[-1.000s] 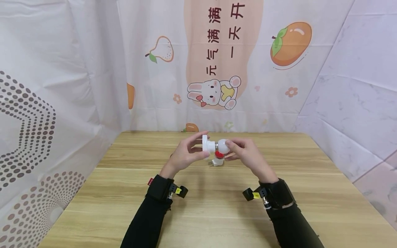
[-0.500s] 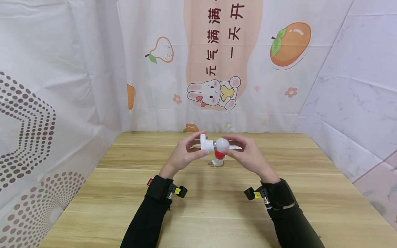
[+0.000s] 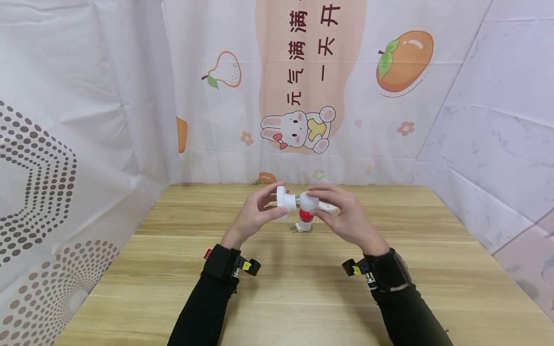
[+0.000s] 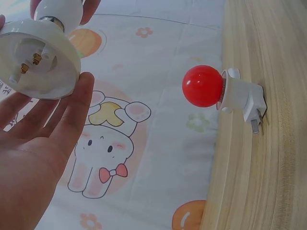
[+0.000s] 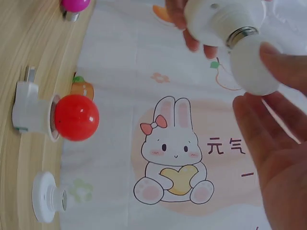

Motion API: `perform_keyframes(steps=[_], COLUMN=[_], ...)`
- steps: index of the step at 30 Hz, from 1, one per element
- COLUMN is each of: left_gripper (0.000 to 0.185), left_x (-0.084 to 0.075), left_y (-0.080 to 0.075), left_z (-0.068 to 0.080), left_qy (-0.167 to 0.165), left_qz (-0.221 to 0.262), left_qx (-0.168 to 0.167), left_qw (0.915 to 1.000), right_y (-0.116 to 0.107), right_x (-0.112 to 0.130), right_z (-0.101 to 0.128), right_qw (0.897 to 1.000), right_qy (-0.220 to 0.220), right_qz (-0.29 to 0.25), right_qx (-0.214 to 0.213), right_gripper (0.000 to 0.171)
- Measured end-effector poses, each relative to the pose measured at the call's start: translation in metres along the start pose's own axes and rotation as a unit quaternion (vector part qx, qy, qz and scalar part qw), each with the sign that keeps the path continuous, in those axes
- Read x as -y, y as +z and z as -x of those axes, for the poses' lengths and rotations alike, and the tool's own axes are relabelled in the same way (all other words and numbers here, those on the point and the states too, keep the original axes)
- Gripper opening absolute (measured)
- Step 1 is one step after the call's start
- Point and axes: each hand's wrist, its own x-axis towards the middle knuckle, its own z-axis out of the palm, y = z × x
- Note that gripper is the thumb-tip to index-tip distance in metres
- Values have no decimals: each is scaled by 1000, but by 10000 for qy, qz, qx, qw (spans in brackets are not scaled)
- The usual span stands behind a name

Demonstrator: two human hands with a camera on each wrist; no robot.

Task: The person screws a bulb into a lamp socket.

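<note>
Holding the white socket (image 3: 283, 198) by its flange with our left hand (image 3: 255, 216), we keep it steady above the tabletop (image 3: 294, 288). Our right hand (image 3: 346, 216) has its fingers (image 5: 283, 60) around the white bulb (image 3: 308, 202), whose metal base sits at the socket's mouth.

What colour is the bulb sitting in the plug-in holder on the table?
Red; the bulb shows best in the left wrist view.

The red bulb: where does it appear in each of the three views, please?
Head: the red bulb is at centre, on the table, just below the hands.
Left wrist: right of centre, its plug socket lying on the table.
Right wrist: left of centre, in the same socket.
Shared landmark: the rabbit drawing on the backdrop shows in all three views.
</note>
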Motion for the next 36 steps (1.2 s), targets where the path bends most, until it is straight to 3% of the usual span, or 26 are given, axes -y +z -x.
perform_keyframes(steps=[6, 16, 25, 36], left_gripper=[65, 63, 65, 65], left_x=[0, 0, -1, -2], left_y=[0, 0, 1, 3], left_z=[1, 1, -1, -1], left_qy=[-21, -3, 168, 154], left_qz=[94, 34, -41, 5], left_qx=[14, 45, 109, 143], left_qw=[10000, 10000, 9998, 9998], right_y=[2, 1, -2, -7], right_x=[-2, -1, 1, 2], right_z=[1, 2, 1, -1], right_qw=[9991, 9995, 9959, 9776], right_qy=[-399, -152, 609, 1881], right_qz=[-111, -290, -653, -888], right_qx=[-48, -6, 139, 332], right_gripper=[49, 50, 47, 40])
